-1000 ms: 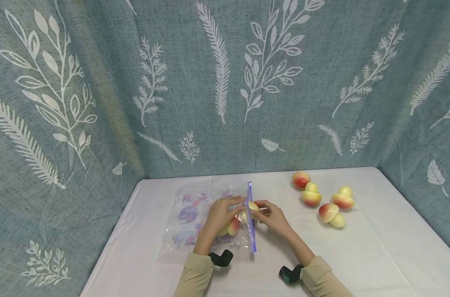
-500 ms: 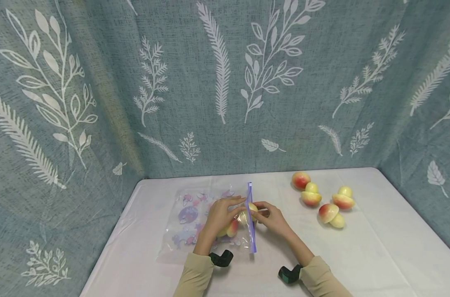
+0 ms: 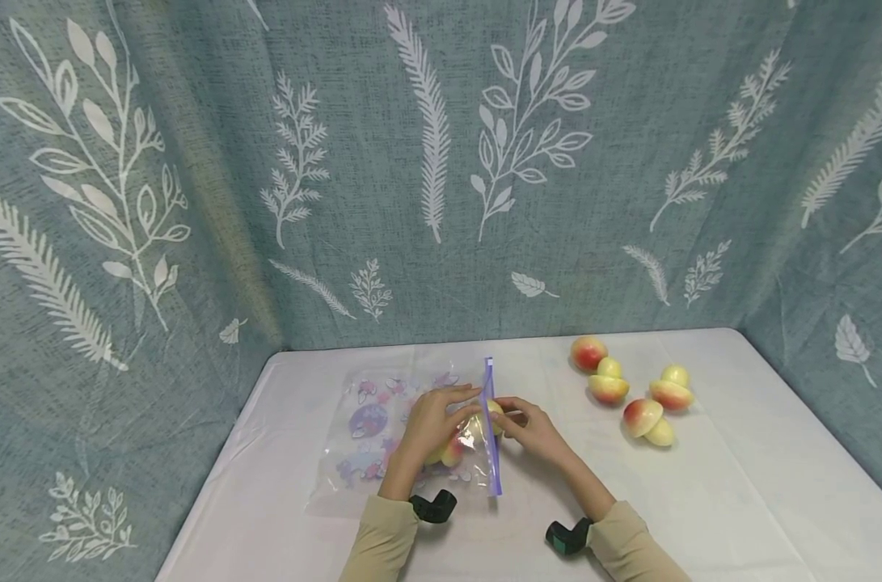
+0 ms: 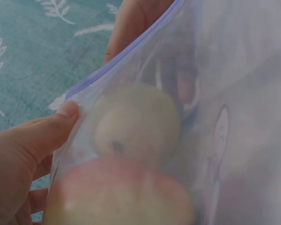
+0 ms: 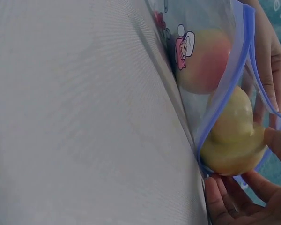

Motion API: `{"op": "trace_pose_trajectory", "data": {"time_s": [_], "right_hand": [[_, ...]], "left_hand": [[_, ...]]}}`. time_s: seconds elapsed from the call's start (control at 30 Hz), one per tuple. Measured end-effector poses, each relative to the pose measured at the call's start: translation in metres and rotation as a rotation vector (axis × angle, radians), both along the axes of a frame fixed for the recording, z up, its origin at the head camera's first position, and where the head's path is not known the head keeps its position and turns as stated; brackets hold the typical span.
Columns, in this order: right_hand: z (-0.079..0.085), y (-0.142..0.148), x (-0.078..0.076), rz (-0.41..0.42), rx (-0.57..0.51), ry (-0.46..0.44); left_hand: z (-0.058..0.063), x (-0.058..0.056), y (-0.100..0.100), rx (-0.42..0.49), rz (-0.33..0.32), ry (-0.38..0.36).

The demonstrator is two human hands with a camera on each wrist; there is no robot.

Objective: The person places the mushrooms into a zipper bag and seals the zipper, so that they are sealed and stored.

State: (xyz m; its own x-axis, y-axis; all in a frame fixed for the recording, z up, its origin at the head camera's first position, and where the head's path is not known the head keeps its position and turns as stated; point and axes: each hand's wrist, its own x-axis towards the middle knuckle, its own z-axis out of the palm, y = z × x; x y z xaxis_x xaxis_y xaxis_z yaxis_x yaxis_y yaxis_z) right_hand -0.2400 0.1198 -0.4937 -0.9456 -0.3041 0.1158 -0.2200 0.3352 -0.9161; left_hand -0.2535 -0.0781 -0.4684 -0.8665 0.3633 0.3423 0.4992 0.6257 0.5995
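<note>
A clear zip bag (image 3: 339,473) with purple edging and printed pictures lies on the table, its mouth facing right. My left hand (image 3: 433,416) reaches over the bag and pinches the upper edge of the mouth, thumb outside as the left wrist view shows. At the parted mouth, my right hand (image 3: 537,430) grips a yellow toy mushroom (image 5: 234,152) by its cap, thumb above and fingers below. Its stem points into the bag. Deeper inside sits a red-and-yellow toy mushroom (image 5: 208,63), partly covered by my left hand in the head view.
Toward the back right of the white table (image 3: 710,493) lie several more toy mushrooms (image 3: 640,418), one with its red cap (image 3: 588,353) turned up. Black wrist cameras (image 3: 435,507) sit on both wrists. A blue-green leaf-patterned curtain (image 3: 441,283) stands behind and on both sides.
The gripped toy mushroom has shifted slightly toward the bag and down with my right fingers. The plastic over the mushroom inside now shines more. My left hand stays put.
</note>
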Motion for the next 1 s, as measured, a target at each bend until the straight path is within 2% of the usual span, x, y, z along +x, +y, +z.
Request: {"op": "trace_pose_trajectory", "data": {"time_s": [0.17, 0.27, 0.5, 0.8, 1.0], "right_hand": [[-0.015, 0.002, -0.009, -0.005, -0.010, -0.033], [-0.018, 0.003, -0.011, 0.001, -0.026, -0.038], [-0.016, 0.006, -0.010, 0.039, -0.078, -0.028], [-0.015, 0.006, -0.012, 0.009, -0.108, -0.068], [-0.015, 0.007, -0.013, 0.033, -0.090, -0.053]], "left_hand": [[0.001, 0.001, 0.000, 0.002, 0.005, -0.004], [0.001, 0.001, -0.001, -0.004, 0.008, -0.010], [0.001, 0.001, -0.001, -0.009, 0.012, -0.027], [0.000, 0.001, -0.001, 0.000, 0.009, -0.045], [0.001, 0.002, -0.001, 0.002, -0.004, -0.010]]}}
